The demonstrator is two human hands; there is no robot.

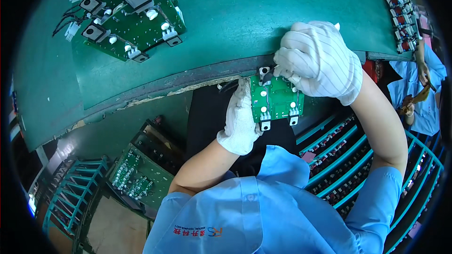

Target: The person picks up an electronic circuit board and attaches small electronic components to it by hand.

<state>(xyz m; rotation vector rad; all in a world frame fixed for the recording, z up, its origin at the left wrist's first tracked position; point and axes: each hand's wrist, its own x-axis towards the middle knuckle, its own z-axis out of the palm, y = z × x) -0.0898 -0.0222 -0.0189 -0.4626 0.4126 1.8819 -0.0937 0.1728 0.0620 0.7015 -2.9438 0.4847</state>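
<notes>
A green circuit board (278, 101) is tilted up against the table's near edge. Metal brackets with holes stand out at its corners, and white blobs dot its face. My left hand (239, 120), in a white glove, grips the board along its left side; some of its fingers are hidden behind it. My right hand (320, 59), in a striped white glove, is closed at the board's upper right corner, close to a bracket (264, 73) and a dark piece beside it. A small white tip shows past the knuckles; what the fingers hold is hidden.
Several similar boards (136, 19) with brackets and wires stand on the green table (226, 14). A row of red and black parts (398, 14) lines its right end. Below are a crate of boards (141, 174) and teal racks (339, 178). A co-worker (423, 89) is at right.
</notes>
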